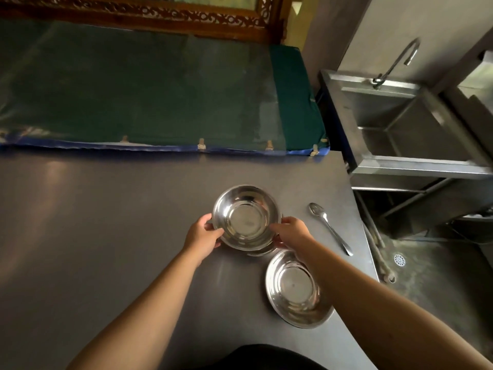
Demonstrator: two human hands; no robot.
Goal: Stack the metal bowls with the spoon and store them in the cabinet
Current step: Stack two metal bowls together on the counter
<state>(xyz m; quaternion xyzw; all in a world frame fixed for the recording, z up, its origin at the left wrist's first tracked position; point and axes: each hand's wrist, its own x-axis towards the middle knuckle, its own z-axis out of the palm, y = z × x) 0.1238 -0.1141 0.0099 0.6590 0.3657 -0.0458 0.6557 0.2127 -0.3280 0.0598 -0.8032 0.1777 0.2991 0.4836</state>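
Steel-on-steel stage of the stacking task. Left hand (203, 234) and right hand (291, 232) grasp opposite sides of a round, shiny stainless-steel bowl (246, 217), fingers curled over its rim at nine and three o'clock. Whether this bowl is lifted or resting on the grey metal counter (106, 236) cannot be told; a sliver of another rim shows beneath its near edge, possibly a bowl already nested under it. A second, shallower stainless-steel bowl (293, 288) sits apart on the counter at five o'clock from the held one, partly crossed by the right forearm. A long-handled metal spoon (329, 227) lies loose on the counter at three o'clock, bowl end pointing away. Judged progress: early. Stacking appears unfinished, the spoon is not yet placed in a bowl, and no cabinet is in view. A steel sink (416, 129) stands at one o'clock.
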